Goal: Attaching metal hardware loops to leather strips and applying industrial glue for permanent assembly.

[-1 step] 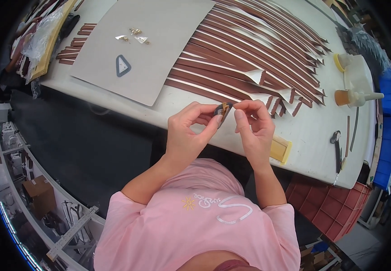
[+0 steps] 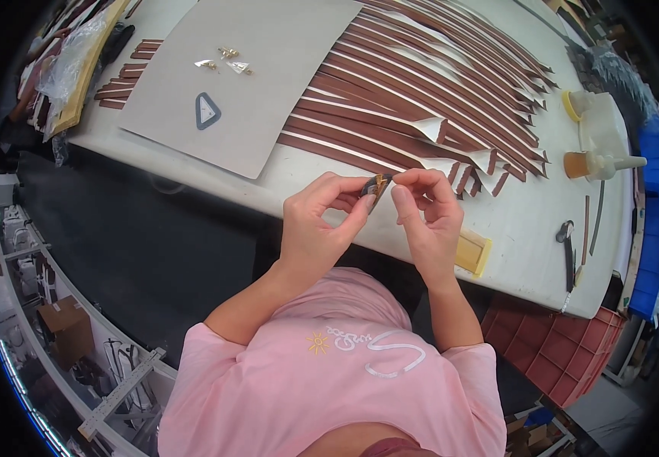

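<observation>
A small black piece with gold-coloured metal on it [image 2: 376, 185] is held up over the table's near edge. My left hand [image 2: 325, 209] pinches it between thumb and fingers, partly covering it. At its right corner, the thumb and forefinger of my right hand [image 2: 430, 209] close together, the other fingers curled. On the grey board [image 2: 169, 91] lies a dark rounded triangular piece with a pale centre [image 2: 207, 112]. Beyond it sit several small gold-coloured metal parts [image 2: 229, 52] and little clear plastic bags [image 2: 239, 68].
Long brown strips with white backing [image 2: 421, 99] cover the table's far right. A whitish bottle [image 2: 602, 126], an amber-filled nozzle container [image 2: 580, 164], a black-handled tool [image 2: 568, 255] and a yellow frame [image 2: 472, 252] lie rightward. A red crate [image 2: 558, 346] stands below.
The black-and-gold piece has tilted slightly between my fingers, and my right thumb has shifted a little toward it. Everything else stays put.
</observation>
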Available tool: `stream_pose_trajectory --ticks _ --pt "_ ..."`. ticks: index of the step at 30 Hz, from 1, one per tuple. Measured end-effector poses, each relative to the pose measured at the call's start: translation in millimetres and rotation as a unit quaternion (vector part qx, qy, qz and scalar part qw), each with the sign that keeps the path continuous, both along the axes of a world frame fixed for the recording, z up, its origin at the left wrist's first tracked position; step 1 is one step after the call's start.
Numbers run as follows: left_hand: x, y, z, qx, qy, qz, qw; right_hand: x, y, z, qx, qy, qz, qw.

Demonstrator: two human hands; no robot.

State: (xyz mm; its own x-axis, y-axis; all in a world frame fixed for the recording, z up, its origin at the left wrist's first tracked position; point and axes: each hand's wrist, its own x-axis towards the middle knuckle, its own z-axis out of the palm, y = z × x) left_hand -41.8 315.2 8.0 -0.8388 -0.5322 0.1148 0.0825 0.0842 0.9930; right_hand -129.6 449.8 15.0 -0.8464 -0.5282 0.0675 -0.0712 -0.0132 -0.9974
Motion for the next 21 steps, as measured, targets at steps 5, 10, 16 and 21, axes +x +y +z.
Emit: stream_pose_trajectory --ticks 5,10,16,21 --pt "2 3 7 -0.126 0.013 0.007 0.992 -6 -5 7 0.032 -0.021 0.021 0.999" --pt "1 3 8 -0.047 0.002 -0.031 0.998 -13 -4 6 0.014 -0.072 0.034 0.997" --pt "2 -1 2 0.121 -0.041 -0.06 0.99 -19 -2 2 0.0 -0.158 0.049 0.986" --pt "2 -2 -2 0.186 -0.046 -0.071 0.979 -19 -4 0 -0.008 -0.153 0.046 0.987"
